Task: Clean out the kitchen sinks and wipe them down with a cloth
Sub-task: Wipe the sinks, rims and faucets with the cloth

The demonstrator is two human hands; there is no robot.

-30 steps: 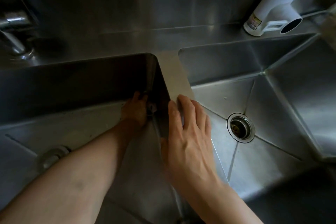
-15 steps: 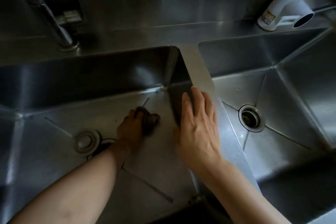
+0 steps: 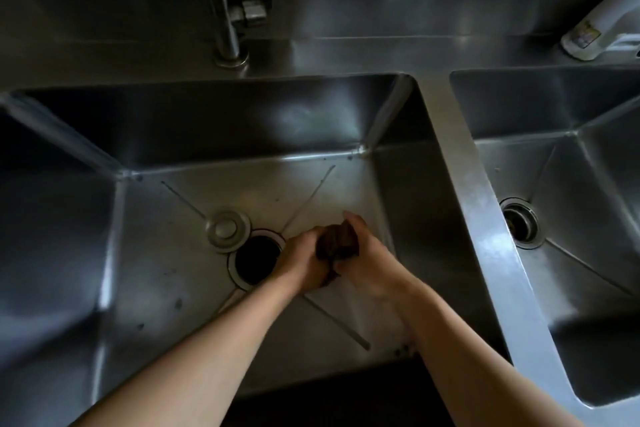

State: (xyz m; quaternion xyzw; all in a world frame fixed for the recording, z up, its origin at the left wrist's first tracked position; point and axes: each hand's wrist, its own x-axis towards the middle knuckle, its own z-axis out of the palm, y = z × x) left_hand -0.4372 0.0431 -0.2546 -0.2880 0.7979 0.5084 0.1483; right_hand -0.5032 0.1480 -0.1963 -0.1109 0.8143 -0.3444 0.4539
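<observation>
Dark brown cloth (image 3: 337, 242), bunched into a wad, held low inside the left sink (image 3: 166, 288) above its floor; whether it touches the floor cannot be told. Long axis runs from the far right end, near the right fingertips, toward the near left, where a tail of cloth shows between the two wrists. Left hand (image 3: 304, 262): fingers curled round the cloth's left side, clenched on it. Right hand (image 3: 367, 259): fingers curled over the top and right side, likewise gripping. The hands meet at the wad. Just left of the grip: open drain hole (image 3: 257, 259). Beyond that, farther left and away: round metal stopper (image 3: 228, 228), lying on the floor at the drain's rim. Right of the grip: steel divider (image 3: 485, 218), then right sink (image 3: 588, 305) with its drain (image 3: 521, 226). Far beyond the grip: faucet (image 3: 221, 10). Far right: white bottle (image 3: 602, 21), on the back ledge.
</observation>
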